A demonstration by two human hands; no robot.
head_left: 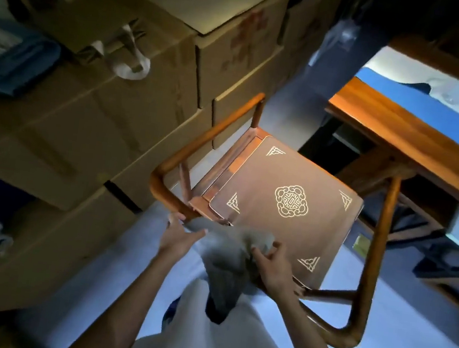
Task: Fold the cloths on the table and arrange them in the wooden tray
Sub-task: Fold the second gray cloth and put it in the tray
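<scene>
Grey cloth (231, 251) bunched over near edge of wooden chair (212, 139), left hand (182, 236) pinching its left end; right hand (277, 265) gripping its right side, bench (402, 138) far right

Grey cloth (230, 250), brown cushion (291, 205) with cream motifs, blue-and-white table cover (435, 110), tan boxes (90, 114)

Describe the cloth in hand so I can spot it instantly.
Start at the wooden armchair with the brown emblem cushion. At the cushion's near edge, the left hand and right hand hold a crumpled grey cloth. It alone is grey and held; fabric on the table is blue.
</scene>
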